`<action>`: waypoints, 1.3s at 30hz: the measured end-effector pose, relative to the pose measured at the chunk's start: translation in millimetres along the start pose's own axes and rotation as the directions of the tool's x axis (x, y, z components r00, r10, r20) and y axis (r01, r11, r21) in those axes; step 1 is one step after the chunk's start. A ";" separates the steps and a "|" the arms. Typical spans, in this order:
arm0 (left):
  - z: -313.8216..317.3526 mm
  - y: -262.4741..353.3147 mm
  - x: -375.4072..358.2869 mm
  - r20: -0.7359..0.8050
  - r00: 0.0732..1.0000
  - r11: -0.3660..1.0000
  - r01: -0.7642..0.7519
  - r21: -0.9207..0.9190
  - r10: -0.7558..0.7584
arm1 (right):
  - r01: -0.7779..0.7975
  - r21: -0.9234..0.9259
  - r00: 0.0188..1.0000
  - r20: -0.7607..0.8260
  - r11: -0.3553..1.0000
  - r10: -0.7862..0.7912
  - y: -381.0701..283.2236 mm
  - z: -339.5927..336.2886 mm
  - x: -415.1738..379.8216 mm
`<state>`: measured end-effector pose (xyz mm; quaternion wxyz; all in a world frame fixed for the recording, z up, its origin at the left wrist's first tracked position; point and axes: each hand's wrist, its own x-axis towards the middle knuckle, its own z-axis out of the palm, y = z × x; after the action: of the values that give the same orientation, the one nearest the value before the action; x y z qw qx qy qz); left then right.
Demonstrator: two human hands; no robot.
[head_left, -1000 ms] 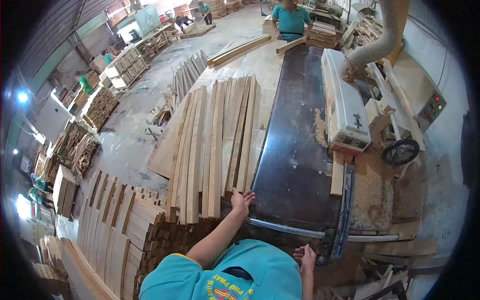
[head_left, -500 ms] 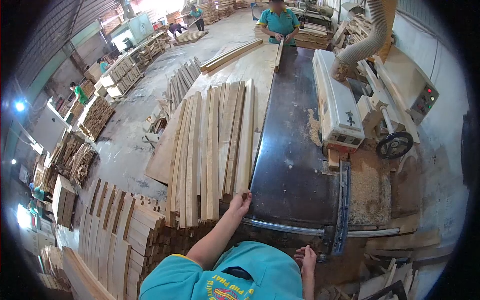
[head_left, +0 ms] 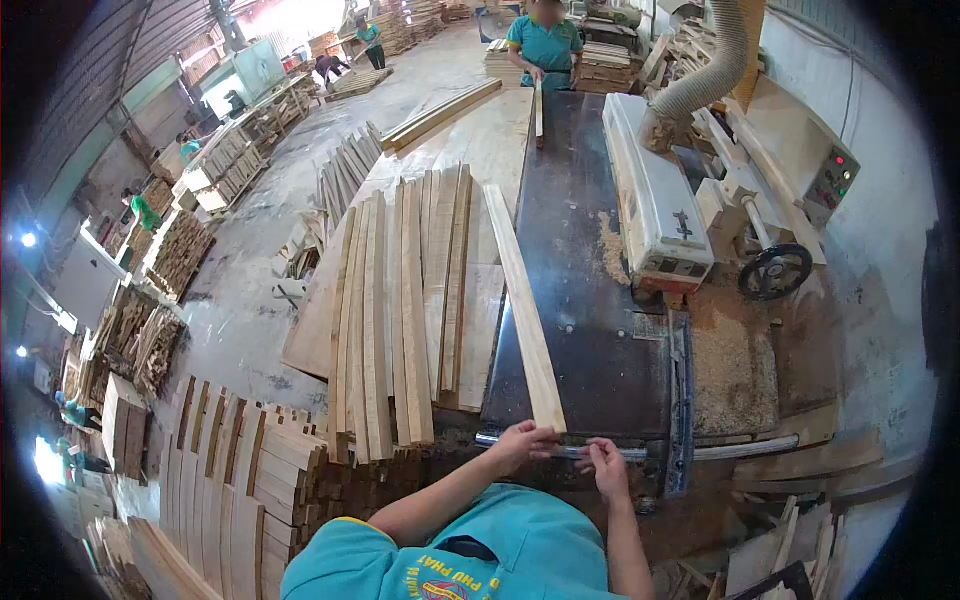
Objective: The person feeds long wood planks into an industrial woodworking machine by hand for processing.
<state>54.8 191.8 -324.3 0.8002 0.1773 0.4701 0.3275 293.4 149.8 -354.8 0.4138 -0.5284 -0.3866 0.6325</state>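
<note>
Head view: left hand (head_left: 522,440) pinches the near end of the wood strip (head_left: 520,300), whose long axis runs straight away from the grip across the dark machine table (head_left: 590,330); right hand (head_left: 603,465) sits just beside, fingers curled, apparently empty.

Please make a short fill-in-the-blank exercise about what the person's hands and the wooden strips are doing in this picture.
1. The left hand grips the near end of one wooden strip, which lies slanted across the dark ____ table.
2. The right hand rests at the table's near ____.
3. The strip pile lies to the ____ of the dark table.
4. A corrugated ____ rises from the white machine cover.

Missing words: machine; edge; left; hose
</note>
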 end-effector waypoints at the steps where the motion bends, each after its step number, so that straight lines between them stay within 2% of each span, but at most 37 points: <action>1: 3.9 -1.7 -4.8 0.001 1.000 1.000 0.002 0.002 -0.002 | 0.000 0.002 1.000 -0.002 1.000 0.000 -5.7 7.5 1.3; 3: 10.5 -8.8 -12.3 0.072 0.995 0.956 0.051 0.290 -0.075 | 0.096 0.003 0.995 -0.042 0.995 -0.095 -11.0 17.8 0.3; 4: 8.1 -17.6 -10.7 0.127 0.989 0.946 0.028 0.323 -0.072 | 0.200 0.018 0.980 -0.017 0.980 -0.200 2.1 17.4 6.6; 5: 8.6 -25.9 -9.8 0.162 0.985 0.931 0.002 0.364 -0.066 | 0.199 0.018 0.980 -0.021 0.980 -0.198 7.5 13.4 4.9; 7: 4.2 -40.5 -4.2 0.332 0.942 0.897 -0.107 0.429 -0.046 | 0.013 0.011 0.997 0.070 1.000 -0.014 -1.2 11.2 -9.4; 9: 5.5 -39.1 -1.2 0.377 0.924 0.864 -0.137 0.484 -0.065 | 0.036 0.046 0.998 0.053 0.998 -0.038 -1.7 5.8 -20.9; 11: 7.5 -31.7 6.0 0.323 0.936 0.702 -0.137 0.699 -0.140 | 0.138 -0.023 0.989 -0.052 0.990 -0.139 20.6 -13.9 -32.7; 12: 16.6 -20.0 1.8 0.181 0.982 0.624 -0.108 0.774 -0.056 | 0.082 0.049 0.992 -0.101 0.995 -0.077 19.9 -20.7 -43.9; 13: 12.0 -21.0 14.6 0.128 0.992 0.654 -0.096 0.750 -0.001 | 0.082 0.051 0.991 -0.113 0.995 -0.076 26.9 -31.0 -53.2; 15: 6.1 -25.4 45.1 0.045 0.963 0.750 -0.236 0.618 0.266 | 0.091 -0.008 0.972 -0.218 0.996 -0.090 42.4 -53.1 -79.4; 16: 6.3 -20.8 51.9 0.023 0.954 0.749 -0.248 0.615 0.298 | 0.030 -0.097 0.963 -0.263 0.995 -0.055 41.0 -59.3 -96.1; 17: 5.8 -13.6 60.8 0.001 0.944 0.746 -0.261 0.612 0.329 | 0.026 -0.090 0.958 -0.281 0.996 -0.051 40.9 -62.4 -114.3; 19: 14.7 -5.0 73.0 -0.068 0.957 0.724 -0.165 0.669 0.281 | -0.062 -0.409 0.903 -0.411 0.910 -0.123 24.0 -58.9 -154.6; 20: 20.6 -3.0 74.2 -0.074 0.962 0.726 -0.147 0.672 0.263 | -0.051 -0.516 0.855 -0.466 0.855 -0.230 52.2 -70.2 -166.7; 21: 22.0 -6.6 82.1 -0.078 0.966 0.727 -0.130 0.674 0.245 | -0.066 -0.508 0.843 -0.489 0.859 -0.224 53.7 -73.2 -182.9; 22: 27.3 -8.0 89.5 -0.103 0.983 0.745 -0.047 0.665 0.154 | -0.135 -0.358 0.815 -0.571 0.924 -0.103 53.9 -76.7 -201.4; 23: 32.1 -13.0 93.1 -0.089 0.986 0.736 -0.045 0.675 0.141 | -0.190 -0.195 0.777 -0.629 0.962 0.026 55.2 -78.3 -215.3; 24: 48.3 -7.9 81.3 -0.059 0.998 0.778 0.010 0.628 0.035 | -0.089 -0.206 0.771 -0.634 0.975 -0.063 70.5 -83.8 -230.5; 25: 66.8 -1.8 65.6 -0.026 0.997 0.811 0.074 0.580 -0.072 | -0.097 -0.192 0.757 -0.651 0.976 -0.053 74.9 -87.5 -244.8; 27: 93.6 -4.6 48.1 -0.009 0.991 0.789 0.113 0.604 -0.135 | -0.197 0.072 0.751 -0.629 0.978 0.198 79.3 -92.1 -273.9; 29: 98.3 -27.0 49.6 0.145 0.989 0.688 -0.079 0.721 -0.039 | -0.159 0.117 0.755 -0.625 0.980 0.197 105.7 -92.4 -298.3; 30: 99.8 -41.9 57.2 0.158 0.984 0.618 -0.173 0.767 0.079 | -0.041 0.307 0.734 -0.637 0.951 0.237 116.0 -87.8 -305.1; 31: 109.3 -48.2 59.1 0.165 0.984 0.613 -0.170 0.771 0.066 | 0.084 0.475 0.718 -0.639 0.876 0.277 127.7 -84.8 -313.5; 32: 118.9 -53.1 62.2 0.071 0.997 0.661 -0.079 0.746 0.040 | -0.006 0.455 0.744 -0.593 0.890 0.308 137.2 -85.1 -323.7; 33: 123.6 -60.2 67.8 -0.023 1.000 0.703 0.009 0.711 0.011 | 0.000 0.459 0.736 -0.601 0.888 0.311 140.4 -80.3 -327.8; 35: 125.7 -73.3 80.3 0.017 0.998 0.670 0.026 0.742 -0.058 | -0.023 0.632 0.592 -0.616 0.775 0.520 147.3 -69.1 -336.3; 36: 125.3 -84.2 86.4 0.158 0.987 0.542 -0.124 0.831 -0.015 | -0.015 0.636 0.585 -0.620 0.771 0.523 168.0 -69.7 -346.9; 37: 128.7 -92.8 88.9 0.308 0.951 0.389 -0.281 0.877 -0.006 | -0.059 0.669 0.517 -0.614 0.741 0.596 205.2 -71.2 -365.0; 38: 136.9 -88.6 82.9 0.307 0.949 0.393 -0.257 0.883 -0.069 | -0.108 0.699 0.452 -0.599 0.707 0.661 225.6 -72.0 -374.5; 39: 135.8 -97.0 88.6 0.312 0.947 0.387 -0.260 0.885 -0.077 | -0.100 0.703 0.446 -0.600 0.704 0.663 222.5 -69.4 -376.4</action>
<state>237.8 186.2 -370.9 0.6111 0.6622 0.4328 0.0267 373.7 -277.3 -439.6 0.5176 -0.6846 0.2034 0.4713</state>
